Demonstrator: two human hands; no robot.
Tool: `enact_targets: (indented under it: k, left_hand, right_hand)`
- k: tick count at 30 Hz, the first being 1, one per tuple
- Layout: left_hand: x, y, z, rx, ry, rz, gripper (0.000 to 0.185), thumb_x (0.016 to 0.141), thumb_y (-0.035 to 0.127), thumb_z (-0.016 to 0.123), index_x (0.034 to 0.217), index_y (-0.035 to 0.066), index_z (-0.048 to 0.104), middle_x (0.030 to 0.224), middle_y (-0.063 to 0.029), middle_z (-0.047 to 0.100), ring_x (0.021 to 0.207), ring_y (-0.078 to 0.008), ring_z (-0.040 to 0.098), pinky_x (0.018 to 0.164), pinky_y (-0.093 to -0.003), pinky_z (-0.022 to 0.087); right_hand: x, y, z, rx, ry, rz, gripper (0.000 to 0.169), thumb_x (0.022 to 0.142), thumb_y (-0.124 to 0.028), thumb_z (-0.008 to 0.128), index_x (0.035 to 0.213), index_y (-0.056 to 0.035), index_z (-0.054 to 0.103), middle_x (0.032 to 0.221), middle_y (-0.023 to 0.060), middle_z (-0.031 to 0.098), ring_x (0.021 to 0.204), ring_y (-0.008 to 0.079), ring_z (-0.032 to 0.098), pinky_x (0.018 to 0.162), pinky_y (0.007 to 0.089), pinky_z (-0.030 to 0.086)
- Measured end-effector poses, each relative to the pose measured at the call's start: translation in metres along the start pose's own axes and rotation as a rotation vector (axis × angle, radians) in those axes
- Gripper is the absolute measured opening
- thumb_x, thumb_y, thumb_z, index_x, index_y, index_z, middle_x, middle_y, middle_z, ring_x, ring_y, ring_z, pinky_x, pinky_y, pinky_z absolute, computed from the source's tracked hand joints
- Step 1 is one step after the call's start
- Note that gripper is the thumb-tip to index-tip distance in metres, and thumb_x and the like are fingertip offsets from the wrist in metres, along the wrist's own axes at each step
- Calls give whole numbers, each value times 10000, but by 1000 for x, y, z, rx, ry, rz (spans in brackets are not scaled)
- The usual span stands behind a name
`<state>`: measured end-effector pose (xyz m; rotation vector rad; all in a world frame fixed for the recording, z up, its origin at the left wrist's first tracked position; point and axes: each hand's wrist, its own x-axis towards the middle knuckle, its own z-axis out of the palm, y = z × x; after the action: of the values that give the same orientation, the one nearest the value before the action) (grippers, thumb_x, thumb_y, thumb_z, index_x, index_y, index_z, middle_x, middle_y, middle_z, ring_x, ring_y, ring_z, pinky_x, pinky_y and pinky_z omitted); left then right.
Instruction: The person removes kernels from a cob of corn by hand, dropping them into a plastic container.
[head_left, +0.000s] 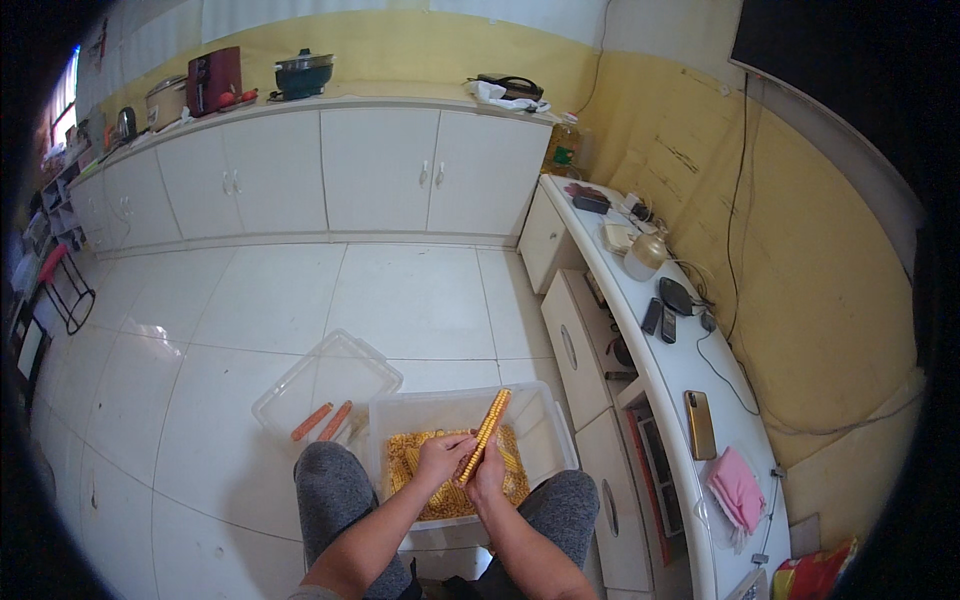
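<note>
A partly shelled ear of dried corn (491, 424) is held at a slant above a clear plastic storage bin (540, 405). My right hand (489, 471) grips its lower part from the right. On the other side, my left hand (444, 459) has its fingers bent against the cob, where a reddish bare strip shows beside rows of yellow kernels. Loose kernels (431, 511) cover the bottom of the bin, and more ears of corn (451, 495) lie among them, partly hidden by my hands and forearms.
Two bare corn cobs (311, 421) rest on a clear plastic lid (337, 367) left of the bin. A white desk (667, 375) on the right carries a phone (700, 425), remotes and a pink cloth (736, 489). White cabinets (382, 169) line the far wall.
</note>
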<state>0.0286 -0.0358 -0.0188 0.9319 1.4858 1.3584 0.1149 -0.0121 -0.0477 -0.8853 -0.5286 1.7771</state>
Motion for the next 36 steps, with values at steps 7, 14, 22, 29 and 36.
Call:
enact_targets:
  k: [7, 14, 22, 29, 36]
  left_hand:
    - [0, -2, 0, 54, 21, 58, 228, 764, 189, 639, 915, 17, 640, 785, -76, 651, 674, -87, 586, 621, -215, 470]
    - [2, -7, 3, 5, 12, 65, 243, 769, 191, 633, 942, 21, 632, 812, -74, 650, 694, -86, 585, 626, -212, 468]
    - [3, -6, 2, 9, 11, 41, 271, 778, 197, 625, 981, 19, 615, 846, -87, 643, 726, -95, 584, 643, -217, 466]
    - [3, -2, 0, -84, 52, 51, 268, 778, 189, 626, 975, 7, 614, 889, -97, 633, 755, -117, 590, 667, -218, 463]
    - [-1, 1, 4, -19, 88, 48, 231, 786, 170, 612, 949, 6, 624, 853, -99, 644, 723, -109, 591, 649, -224, 468]
  right_hand:
    - [0, -1, 0, 8, 0, -4, 407, 924, -355, 273, 1018, -21, 485, 860, 101, 561, 751, 194, 567, 641, 316, 485]
    - [-2, -3, 3, 44, -20, -5, 392, 919, -356, 295, 1008, -23, 484, 861, 95, 561, 744, 194, 568, 631, 312, 488]
    - [3, 3, -1, -24, -28, -10, 380, 918, -350, 307, 1000, -28, 492, 850, 79, 557, 740, 181, 555, 634, 298, 475]
    - [-5, 4, 10, -288, 98, -60, 379, 906, -392, 340, 1010, -67, 503, 753, 3, 488, 638, 101, 451, 545, 235, 387]
    - [-2, 12, 0, -383, 67, -175, 362, 918, -359, 314, 1001, -61, 502, 779, 5, 503, 673, 84, 465, 563, 237, 402]
